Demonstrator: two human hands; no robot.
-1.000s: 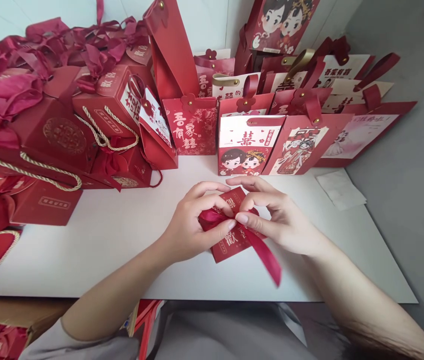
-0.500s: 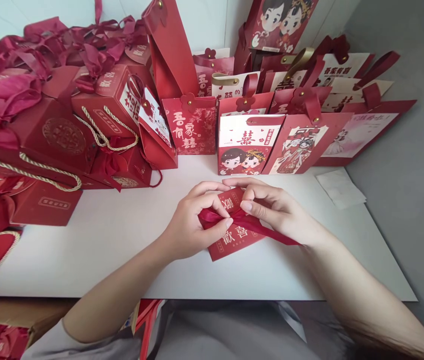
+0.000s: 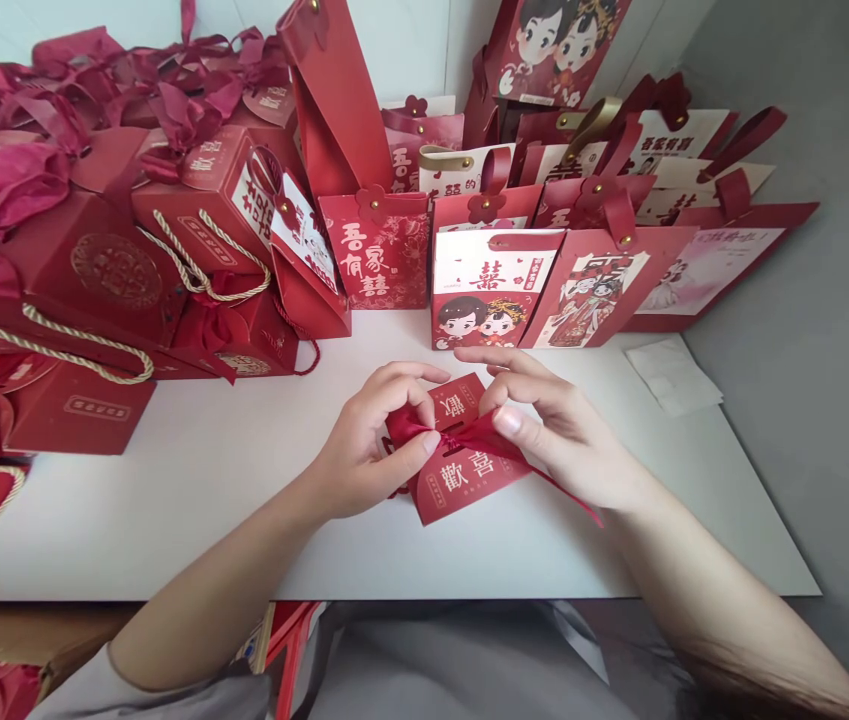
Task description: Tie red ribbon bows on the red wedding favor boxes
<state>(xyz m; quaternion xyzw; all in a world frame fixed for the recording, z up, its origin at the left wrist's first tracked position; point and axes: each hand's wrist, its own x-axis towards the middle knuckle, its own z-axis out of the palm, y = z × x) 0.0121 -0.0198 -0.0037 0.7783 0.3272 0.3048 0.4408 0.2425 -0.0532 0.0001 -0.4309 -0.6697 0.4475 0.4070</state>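
A small red gift box (image 3: 467, 482) with gold characters on its top sits on the white table in front of me. A dark red ribbon (image 3: 478, 436) runs across the top and is gathered into a knot at the middle. My left hand (image 3: 386, 430) pinches the ribbon between thumb and index finger just left of the knot. To the right of the knot, my right hand (image 3: 555, 430) pinches the ribbon, and a loose tail hangs down under that hand toward the table. The lower part of the box is mostly hidden.
Red boxes with ribbons and rope handles (image 3: 124, 270) are piled at the left. Several red and white gift bags (image 3: 495, 290) stand along the back. A folded white tissue (image 3: 673, 376) lies at the right by the grey wall. An open carton (image 3: 64, 640) sits below the table's front edge.
Both hands have drawn apart a little, pulling the ribbon outward from the knot. More of the box top shows between them. The view has shifted slightly.
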